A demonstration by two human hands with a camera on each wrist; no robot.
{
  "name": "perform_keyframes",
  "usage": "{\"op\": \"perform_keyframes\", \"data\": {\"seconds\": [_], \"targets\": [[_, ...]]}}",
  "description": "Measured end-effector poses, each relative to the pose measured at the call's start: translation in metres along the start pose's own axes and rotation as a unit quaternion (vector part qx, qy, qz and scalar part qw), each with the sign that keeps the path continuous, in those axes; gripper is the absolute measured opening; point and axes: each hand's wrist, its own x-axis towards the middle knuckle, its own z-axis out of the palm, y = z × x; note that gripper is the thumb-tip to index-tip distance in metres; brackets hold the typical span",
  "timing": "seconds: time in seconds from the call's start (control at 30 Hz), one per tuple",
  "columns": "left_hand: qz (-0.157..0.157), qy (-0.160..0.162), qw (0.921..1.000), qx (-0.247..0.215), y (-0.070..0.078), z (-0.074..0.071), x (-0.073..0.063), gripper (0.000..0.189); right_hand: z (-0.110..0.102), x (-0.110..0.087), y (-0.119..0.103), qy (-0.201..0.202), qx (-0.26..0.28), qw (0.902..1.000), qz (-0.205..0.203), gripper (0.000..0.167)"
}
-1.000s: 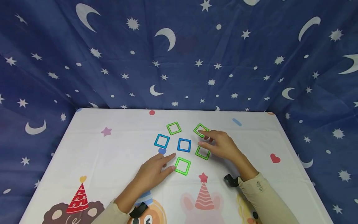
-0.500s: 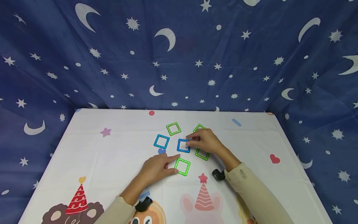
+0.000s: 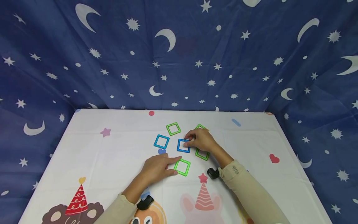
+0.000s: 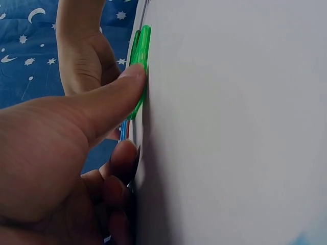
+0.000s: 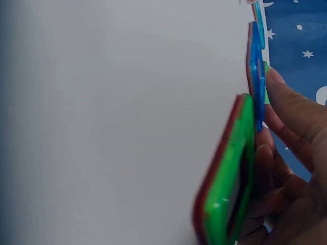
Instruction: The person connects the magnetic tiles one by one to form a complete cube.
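Note:
In the head view my left hand (image 3: 156, 166) holds the nearest green square magnetic tile (image 3: 188, 168), an open-centred frame, its index finger at the far corner and thumb at the near-left one. The left wrist view has the thumb (image 4: 134, 74) against that tile's edge; the index finger is hidden there. My right hand (image 3: 202, 138) pinches the right-hand blue square magnetic tile (image 3: 178, 145) at its right side, thumb overlapping the open middle. Seen from the right wrist, the thumb (image 5: 278, 84) meets this blue tile (image 5: 254, 76). Both tiles lie flat on the white tablecloth.
Another blue tile (image 3: 161, 147) lies left of the pinched one, with a green tile (image 3: 169, 130) behind it. Two more green tiles, one farther (image 3: 199, 125) and one nearer (image 3: 201, 157), are partly covered by my right hand. A starry blue curtain (image 3: 184, 93) hangs behind the table.
My right hand has moved left from the two right-hand green tiles to the blue tile and closed on its side. My left hand has shifted slightly right, its index finger reaching the near green tile's corner.

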Motion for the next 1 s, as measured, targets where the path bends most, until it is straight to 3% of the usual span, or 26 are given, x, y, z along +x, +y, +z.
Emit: {"op": "perform_keyframes", "data": {"seconds": [0.57, 0.83, 1.0], "targets": [[0.001, 0.001, 1.0, -0.008, -0.001, 0.001, -0.002, 0.058, 0.007, 0.0, -0.006, 0.024, -0.01, 0.9988, 0.042, 0.016], [0.01, 0.011, 0.9999, -0.007, -0.002, 0.0, -0.001, 0.057, 0.003, -0.003, -0.012, 0.008, -0.049, 0.9981, 0.036, 0.024], [0.003, 0.02, 0.9995, -0.025, -0.003, 0.0, 0.0, 0.054, -0.006, -0.008, -0.014, 0.015, -0.022, 0.9994, 0.022, 0.026]]}}
